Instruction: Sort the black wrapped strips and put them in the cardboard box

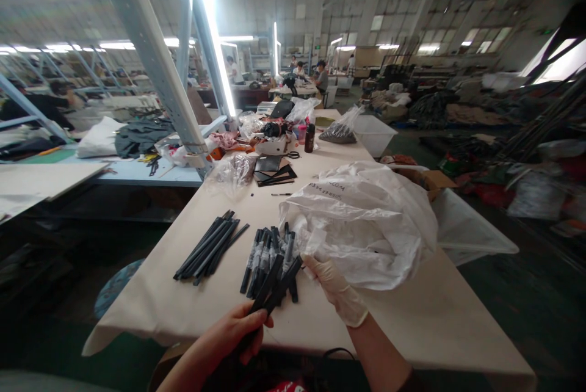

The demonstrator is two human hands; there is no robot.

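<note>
With our left hand (238,328) clamped on two black strips (277,288), we should grip firmly while our gloved right hand (336,291), fingers closed, pinches the plastic bag (366,227).

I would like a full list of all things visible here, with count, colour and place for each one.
table: one, beige cover, centre
loose black sticks: one pile, too many to count, black, left of centre on the table
second stick pile: one, black with pale labels, in front of the hands
plastic bag: one large, white translucent, right part of the table
dark bottle: one, far end of the table
white bin: one, beyond the table's right edge
people: several, far background, too small to count
left hand: bare, grips a few black sticks
right hand: white glove, touches the bag's edge
</note>
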